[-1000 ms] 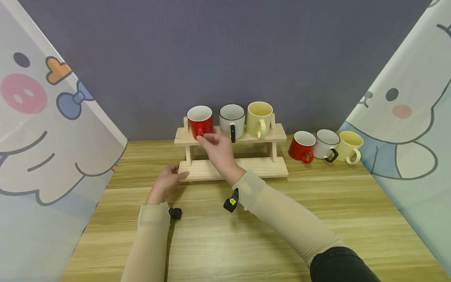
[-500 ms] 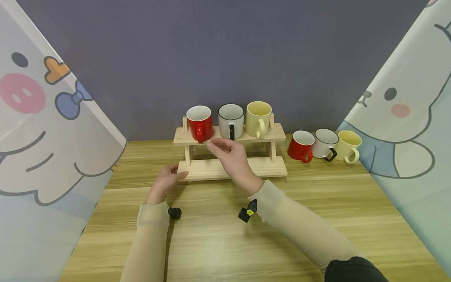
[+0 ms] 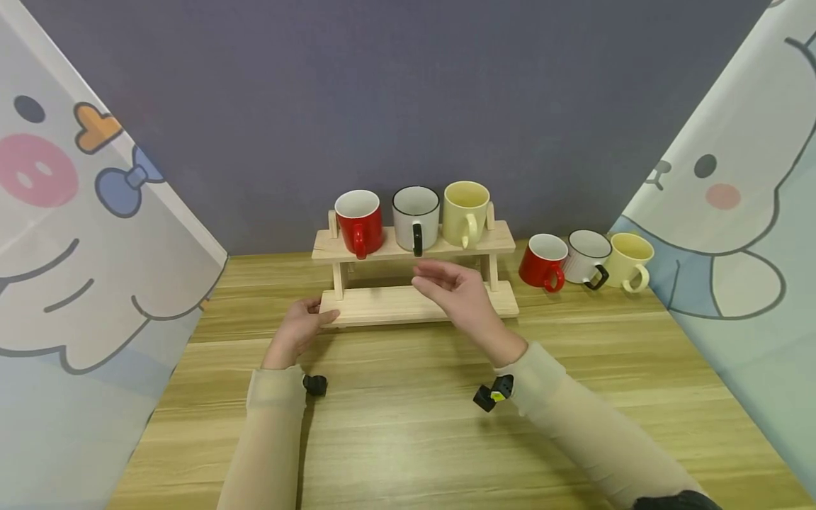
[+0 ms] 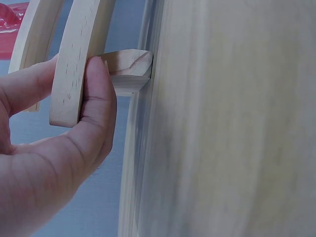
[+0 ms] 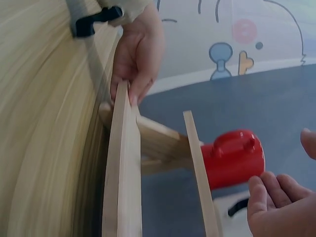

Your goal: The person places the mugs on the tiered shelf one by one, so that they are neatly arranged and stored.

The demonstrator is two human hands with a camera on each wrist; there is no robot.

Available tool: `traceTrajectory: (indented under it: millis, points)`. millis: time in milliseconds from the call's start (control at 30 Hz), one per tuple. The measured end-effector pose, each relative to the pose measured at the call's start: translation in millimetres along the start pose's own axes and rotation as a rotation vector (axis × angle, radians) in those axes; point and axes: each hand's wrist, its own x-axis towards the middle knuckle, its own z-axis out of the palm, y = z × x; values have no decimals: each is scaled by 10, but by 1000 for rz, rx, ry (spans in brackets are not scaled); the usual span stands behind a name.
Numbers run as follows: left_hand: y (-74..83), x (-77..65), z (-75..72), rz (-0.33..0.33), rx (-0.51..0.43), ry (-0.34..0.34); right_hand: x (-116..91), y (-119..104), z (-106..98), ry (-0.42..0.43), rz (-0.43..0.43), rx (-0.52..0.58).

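Wooden table (image 3: 408, 425), rack (image 3: 414, 304) between hands — left (image 3: 298, 331) gripping.

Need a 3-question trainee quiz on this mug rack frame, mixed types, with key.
1. True or false: the right hand grips the red mug on the rack's top shelf.
2. How many mugs stand on the table beside the rack? A) two B) three C) four
3. The left hand holds the rack's lower ____.

Key: 1 false, it is open and apart. 2 B. 3 shelf.
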Motion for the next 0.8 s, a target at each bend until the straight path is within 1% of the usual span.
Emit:
traceTrajectory:
  millis: [100,267,467,633,800]
  points:
    - [-4,1,-9,6,-4,-2,-39,-4,-127,-11,3,-24]
    - [-13,7,-10,3,-19,-4,-109,10,-350,13,6,-39]
    - [-7,10,-3,0,-22,0,-172,71,-626,56,-35,-44]
    - [-3,8,0,-2,-12,4,-221,104,-837,106,-47,-52]
    - [-8,11,-1,5,1,4,-264,151,-1038,155,-57,-104]
